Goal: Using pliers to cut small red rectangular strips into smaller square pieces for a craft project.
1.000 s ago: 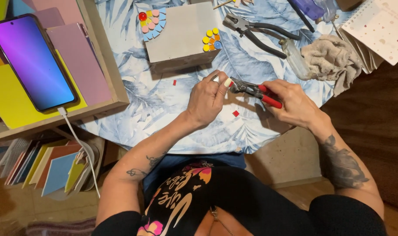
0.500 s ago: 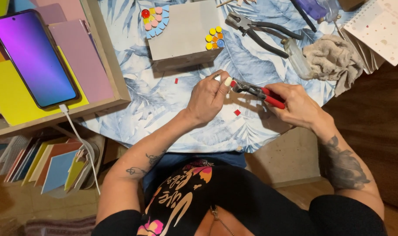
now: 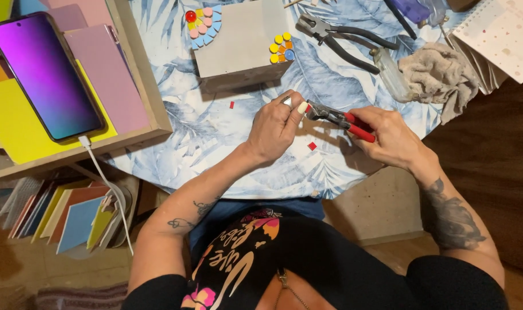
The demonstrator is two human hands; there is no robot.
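Leaf-print tablecloth (image 3: pixel 215 132); red-handled nippers (image 3: pixel 341 120) in right hand (image 3: pixel 393 138).

Leaf-print tablecloth (image 3: pixel 175 132) over table, wooden floor (image 3: pixel 479 172) beneath

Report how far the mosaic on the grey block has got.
Done: the grey block carries two corner clusters of coloured tiles. In hand: the right hand grips red-handled nippers on a small piece pinched by the left hand. Left: most of the block's top is bare.
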